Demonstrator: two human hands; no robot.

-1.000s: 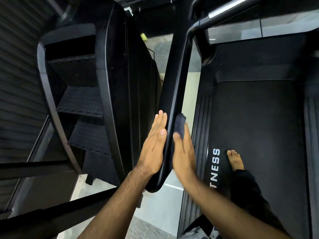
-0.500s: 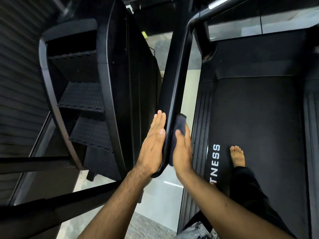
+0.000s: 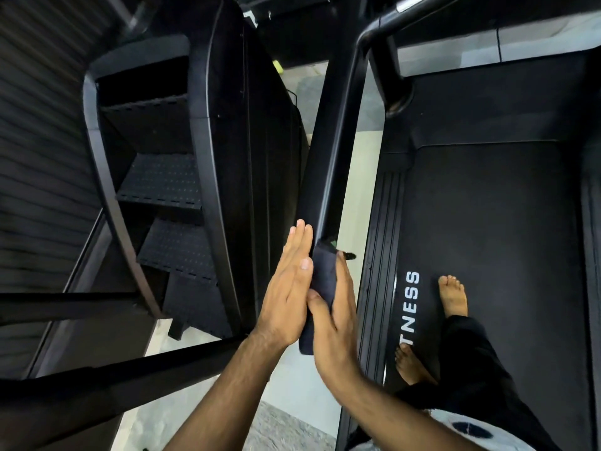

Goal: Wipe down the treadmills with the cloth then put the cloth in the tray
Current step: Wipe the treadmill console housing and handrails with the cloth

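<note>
I stand barefoot on a black treadmill's belt (image 3: 487,255). Its black left handrail (image 3: 335,141) slopes down toward me between my two hands. A dark cloth (image 3: 323,281) is pressed against the rail's right side and lower end by my right hand (image 3: 340,323), thumb hooked over it. My left hand (image 3: 287,288) lies flat and open against the rail's left side, fingers straight and together. The rail's tip is hidden under the cloth and my palms. No tray is in view.
A black stair-climber machine (image 3: 169,190) stands close on the left, its side panel (image 3: 260,157) near the handrail. A strip of pale floor (image 3: 364,190) separates it from the treadmill's ribbed side rail (image 3: 383,255). Dark bars (image 3: 97,385) cross the lower left.
Both hands have slid down the handrail toward its lower end. The cloth, earlier at my right fingertips, now lies along the whole palm and covers the rail's tip.
</note>
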